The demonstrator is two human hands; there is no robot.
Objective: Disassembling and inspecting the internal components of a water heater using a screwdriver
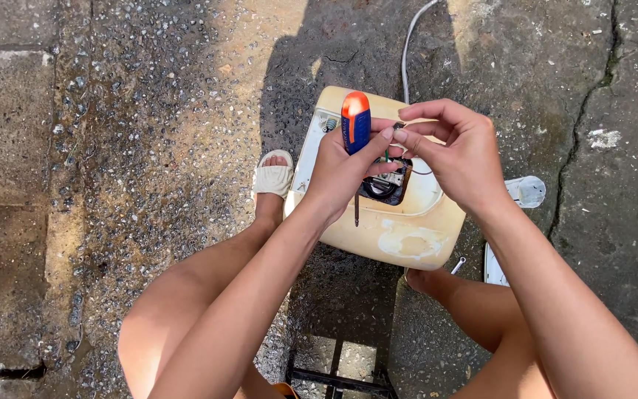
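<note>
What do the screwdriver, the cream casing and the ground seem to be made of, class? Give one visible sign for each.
Screwdriver, held in the left hand: glossy orange-and-blue handle, probably plastic; thin dark shaft, likely metal.
Cream casing: smooth, yellowed, moulded shell with rounded edges, seemingly aged plastic.
Ground: rough grey surface with embedded pebbles and cracks, apparently concrete.

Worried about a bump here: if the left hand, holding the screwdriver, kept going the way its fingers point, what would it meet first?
The left hand points right, thumb extended, at the right hand; its fingertips would likely come first, already touching or nearly so around a small dark part. Depth is unclear.
</note>
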